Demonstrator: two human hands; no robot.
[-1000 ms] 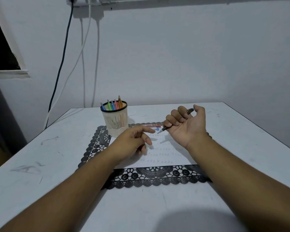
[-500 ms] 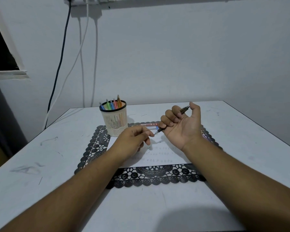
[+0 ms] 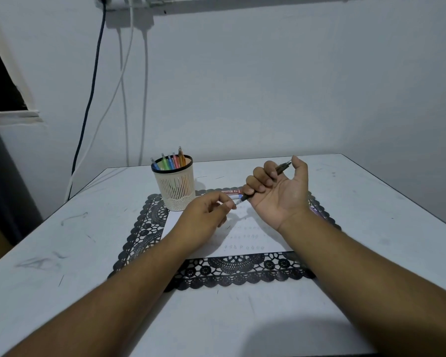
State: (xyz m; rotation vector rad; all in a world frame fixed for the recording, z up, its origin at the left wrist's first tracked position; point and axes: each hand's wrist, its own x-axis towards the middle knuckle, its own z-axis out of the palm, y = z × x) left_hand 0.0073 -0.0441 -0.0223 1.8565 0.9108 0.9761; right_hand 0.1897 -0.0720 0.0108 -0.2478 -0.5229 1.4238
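Note:
My right hand (image 3: 277,194) is turned palm up above the paper, with its fingers curled round a dark pen (image 3: 281,168). The pen's tip points left and down. My left hand (image 3: 204,217) hovers over the white sheet (image 3: 245,240), and its thumb and forefinger pinch the pen's tip end. The sheet lies on a black lace mat (image 3: 232,274) and bears rows of small pencilled marks.
A cream mesh pen cup (image 3: 174,188) with several coloured pens stands on the mat's far left corner. A red-and-white pen (image 3: 231,192) lies behind my hands. The white table (image 3: 62,253) ends at edges left and right. Cables hang down the wall at the left.
My left hand has moved right to meet the pen's tip and now pinches it. My right hand has stayed palm up, gripping the pen.

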